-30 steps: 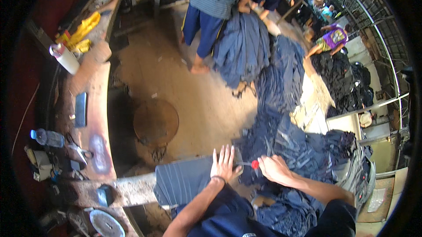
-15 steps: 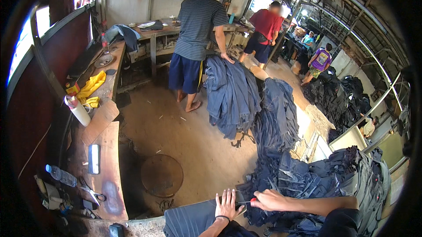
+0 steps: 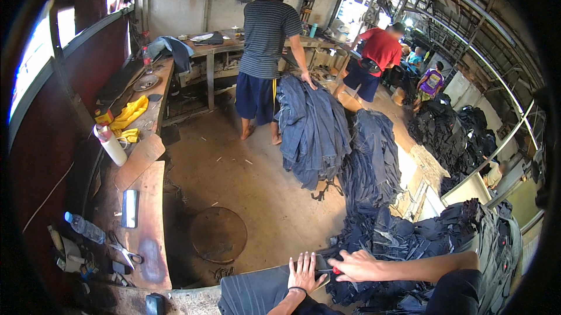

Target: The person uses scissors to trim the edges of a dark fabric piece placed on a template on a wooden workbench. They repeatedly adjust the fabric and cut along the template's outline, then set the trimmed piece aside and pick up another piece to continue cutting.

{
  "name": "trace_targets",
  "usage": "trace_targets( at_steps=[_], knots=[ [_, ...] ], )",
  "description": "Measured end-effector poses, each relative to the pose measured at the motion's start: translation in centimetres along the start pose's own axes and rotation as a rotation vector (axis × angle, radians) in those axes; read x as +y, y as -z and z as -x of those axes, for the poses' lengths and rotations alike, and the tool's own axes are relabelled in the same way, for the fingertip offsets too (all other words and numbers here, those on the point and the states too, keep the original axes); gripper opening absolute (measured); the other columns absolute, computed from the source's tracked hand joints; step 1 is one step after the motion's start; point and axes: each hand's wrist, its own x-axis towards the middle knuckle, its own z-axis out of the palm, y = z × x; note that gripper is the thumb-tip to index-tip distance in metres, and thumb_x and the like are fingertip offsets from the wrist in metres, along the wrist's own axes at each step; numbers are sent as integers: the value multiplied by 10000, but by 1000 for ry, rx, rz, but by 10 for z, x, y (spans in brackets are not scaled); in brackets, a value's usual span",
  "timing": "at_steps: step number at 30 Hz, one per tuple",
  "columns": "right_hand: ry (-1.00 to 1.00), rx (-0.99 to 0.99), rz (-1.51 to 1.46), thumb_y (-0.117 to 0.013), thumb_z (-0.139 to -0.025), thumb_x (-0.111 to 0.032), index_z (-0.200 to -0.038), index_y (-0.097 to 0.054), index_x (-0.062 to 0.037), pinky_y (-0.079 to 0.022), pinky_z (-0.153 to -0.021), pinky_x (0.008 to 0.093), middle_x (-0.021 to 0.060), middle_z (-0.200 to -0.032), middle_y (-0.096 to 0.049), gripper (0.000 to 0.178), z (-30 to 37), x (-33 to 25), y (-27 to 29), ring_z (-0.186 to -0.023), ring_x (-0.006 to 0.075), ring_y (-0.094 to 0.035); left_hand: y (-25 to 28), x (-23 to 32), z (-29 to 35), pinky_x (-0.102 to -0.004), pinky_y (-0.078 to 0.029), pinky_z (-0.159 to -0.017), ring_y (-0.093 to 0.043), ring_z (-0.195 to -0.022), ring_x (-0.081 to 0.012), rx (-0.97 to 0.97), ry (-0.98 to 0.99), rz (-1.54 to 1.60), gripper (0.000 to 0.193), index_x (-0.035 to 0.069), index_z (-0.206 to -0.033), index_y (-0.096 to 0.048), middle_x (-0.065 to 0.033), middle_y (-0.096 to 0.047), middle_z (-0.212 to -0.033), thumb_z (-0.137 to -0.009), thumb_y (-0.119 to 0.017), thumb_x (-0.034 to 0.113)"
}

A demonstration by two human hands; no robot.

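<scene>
My left hand (image 3: 301, 272) lies flat with its fingers spread, pressing on a dark denim garment (image 3: 251, 291) at the lower edge of the view. A dark cord or band circles that wrist. Just to its right, my right hand (image 3: 355, 266) is closed round a red-handled tool (image 3: 336, 270). Only a bit of the red handle shows, with a thin shaft pointing toward my left hand. What the tip touches is too small to make out. Behind my right forearm lies a heap of dark denim garments (image 3: 391, 230).
On the left, a wooden bench (image 3: 153, 221) holds scissors (image 3: 125, 251), a plastic bottle (image 3: 85, 227), a white bottle (image 3: 110, 144) and yellow cloth (image 3: 130, 112). A person in a striped shirt (image 3: 270, 37) touches a denim stack (image 3: 312, 131). Another wears a red shirt (image 3: 381, 47).
My right hand has shifted slightly left and turned, hiding more of the tool's shaft. The left hand stays on the denim. The person in red has bent forward and moved right; the view has tilted slightly.
</scene>
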Motion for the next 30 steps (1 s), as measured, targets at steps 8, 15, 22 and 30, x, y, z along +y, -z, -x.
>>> trace_targets(
  at_steps=[8, 15, 22, 30],
  knots=[
    [-136, -162, -272, -555, -1046, -379, -998, -688, 22, -573, -698, 547, 285, -702, -678, 425, -28, 13, -9, -757, 450, -730, -11, -2, 1, -651, -187, -1234, -366, -1518, -296, -90, 31, -16, 957, 79, -1610, -354, -138, -437, -1611, -943, -476, 753],
    [278, -105, 38, -628, -984, -283, -1142, -645, 50, -620, -619, 513, 284, -904, -677, 369, -4, 7, 7, -834, 477, -732, -8, 5, 3, -626, -190, -1246, -373, -1514, -328, -60, 39, 9, 946, 91, -1636, -292, -161, -410, -1630, -956, -490, 717],
    [372, -38, -25, -579, -958, -165, -1072, -621, 102, -612, -609, 517, 304, -769, -690, 293, -29, 23, -11, -710, 460, -735, -8, 8, 3, -603, -239, -1245, -375, -1518, -338, 43, 69, 53, 901, 120, -1622, -340, -170, -445, -1600, -959, -528, 700],
    [79, 32, -53, -615, -992, -301, -1146, -701, -106, -561, -760, 533, 223, -874, -735, 262, -7, 25, 89, -876, 452, -718, 23, -20, 93, -623, -216, -1252, -319, -1547, -376, 291, 512, 81, 823, 155, -1603, -408, -181, -373, -1652, -944, -643, 588]
  ],
)
